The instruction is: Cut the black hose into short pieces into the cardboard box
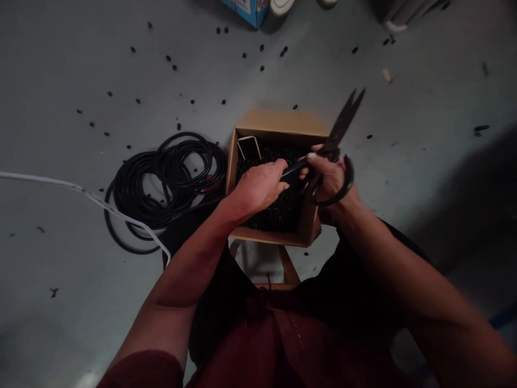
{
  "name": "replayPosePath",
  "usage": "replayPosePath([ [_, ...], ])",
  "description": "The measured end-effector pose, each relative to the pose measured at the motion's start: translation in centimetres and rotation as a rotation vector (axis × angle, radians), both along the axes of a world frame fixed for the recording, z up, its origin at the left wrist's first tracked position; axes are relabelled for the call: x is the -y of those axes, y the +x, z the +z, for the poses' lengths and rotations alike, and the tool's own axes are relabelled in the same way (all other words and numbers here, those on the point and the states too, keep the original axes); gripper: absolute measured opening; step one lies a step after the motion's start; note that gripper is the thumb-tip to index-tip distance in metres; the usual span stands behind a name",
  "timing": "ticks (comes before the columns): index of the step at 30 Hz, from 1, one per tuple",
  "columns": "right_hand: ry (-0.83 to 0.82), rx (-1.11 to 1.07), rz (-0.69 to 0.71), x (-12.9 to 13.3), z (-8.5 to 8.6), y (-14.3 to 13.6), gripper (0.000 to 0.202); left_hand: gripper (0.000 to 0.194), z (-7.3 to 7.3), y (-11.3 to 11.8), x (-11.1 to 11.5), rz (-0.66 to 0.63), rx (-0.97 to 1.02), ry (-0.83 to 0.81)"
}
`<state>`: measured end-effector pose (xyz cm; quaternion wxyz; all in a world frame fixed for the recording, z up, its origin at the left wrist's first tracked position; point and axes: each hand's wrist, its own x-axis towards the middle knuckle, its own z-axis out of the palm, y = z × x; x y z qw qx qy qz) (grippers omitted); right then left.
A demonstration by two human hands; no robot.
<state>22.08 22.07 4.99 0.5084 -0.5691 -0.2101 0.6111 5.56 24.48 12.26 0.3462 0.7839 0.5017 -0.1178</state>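
Observation:
My left hand [262, 185] grips a black rubber hose [294, 170] above a cardboard box [283, 123]. Its far end reaches the fingers of my right hand [329, 175]. That hand is also closed around a pair of scissors [342, 124] with large black loop handles. The blades point up and away, slightly parted, clear of the hose. Inside the box lie many small black pieces [278, 213], with a dark card [249, 148] edged in a pale tone at the back left. From under my left wrist the hose runs toward a coil [141, 180] on the floor.
A white cable [81, 188] crosses from the left to my left forearm. Small black bits are scattered over the grey floor [48, 226]. A blue box [251, 12] stands at the far edge. Wooden stool parts [287, 267] show below the cardboard box.

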Motion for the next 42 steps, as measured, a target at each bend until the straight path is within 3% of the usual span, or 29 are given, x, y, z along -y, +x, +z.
replayPosePath([
  [4, 0.054, 0.049, 0.076, 1.5, -0.2, -1.9, 0.042, 0.028, -0.5, -0.1, 0.6, 0.047, 0.060, -0.015],
  [10, -0.016, 0.276, 0.373, 1.9, 0.5, 0.9, 0.038, 0.037, 0.1, -2.5, -0.5, 0.184, 0.223, 0.105],
  [17, -0.013, 0.493, 0.585, 6.6, 1.1, 1.9, 0.038, 0.040, 1.2, -4.0, 0.1, 0.213, 0.156, 0.253],
  [20, 0.030, 0.542, 0.615, 9.8, 1.6, 1.2, 0.042, 0.040, 2.6, -5.0, 2.6, 0.202, 0.081, 0.289],
  [24, 0.016, 0.591, 0.639, 15.2, 2.2, -0.3, 0.054, 0.037, 4.3, -5.6, 8.5, 0.227, 0.110, 0.214],
  [30, 0.048, 0.524, 0.696, 21.9, 3.5, -1.4, 0.067, 0.037, 4.2, -5.0, 16.5, 0.372, 0.259, 0.140],
  [35, 0.099, 0.563, 0.696, 24.6, 4.6, -1.5, 0.063, 0.037, 3.2, -5.1, 19.4, 0.370, 0.303, 0.154],
  [42, 0.142, 0.611, 0.693, 25.6, 5.2, -2.5, 0.060, 0.038, 2.8, -4.9, 21.3, 0.397, 0.321, 0.127],
])
